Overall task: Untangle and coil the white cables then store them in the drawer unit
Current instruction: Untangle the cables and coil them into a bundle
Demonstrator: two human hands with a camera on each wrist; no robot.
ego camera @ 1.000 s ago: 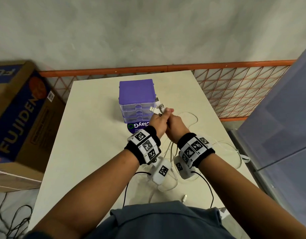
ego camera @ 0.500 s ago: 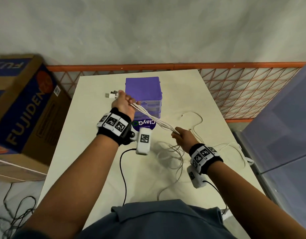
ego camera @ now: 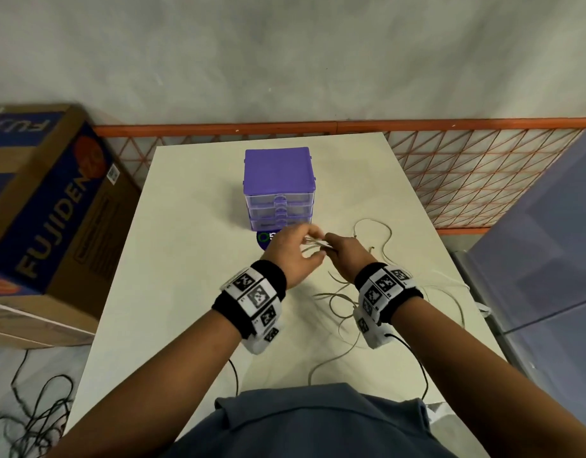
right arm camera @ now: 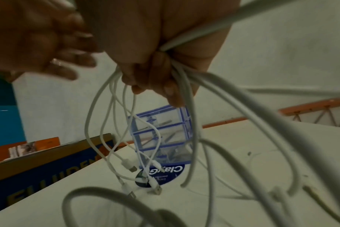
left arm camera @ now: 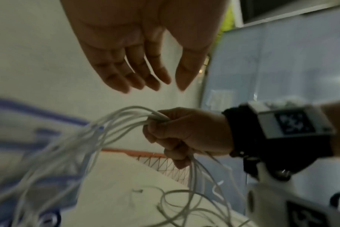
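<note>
My right hand [ego camera: 342,254] grips a bundle of white cables [left arm camera: 126,121] in its fist, just in front of the purple drawer unit [ego camera: 278,186]. The cables' plug ends [right arm camera: 130,165] hang below the fist over the table. The rest of the cables [ego camera: 344,302] lies in loose loops on the table under and to the right of my right wrist. My left hand [ego camera: 303,247] is close beside the right one; in the left wrist view its fingers [left arm camera: 145,76] are straight and hold nothing. The unit's three clear drawers are closed.
The white table [ego camera: 185,259] carries a round blue sticker [ego camera: 263,239] in front of the unit. A cardboard box [ego camera: 46,209] stands left of the table, an orange mesh fence [ego camera: 483,176] behind, a grey-blue cabinet [ego camera: 549,242] on the right. Black wires [ego camera: 30,418] lie on the floor.
Half a second ago my left hand held the cable ends stretched out to the far left. It has let them go and come back beside my right hand, which keeps the bundle.
</note>
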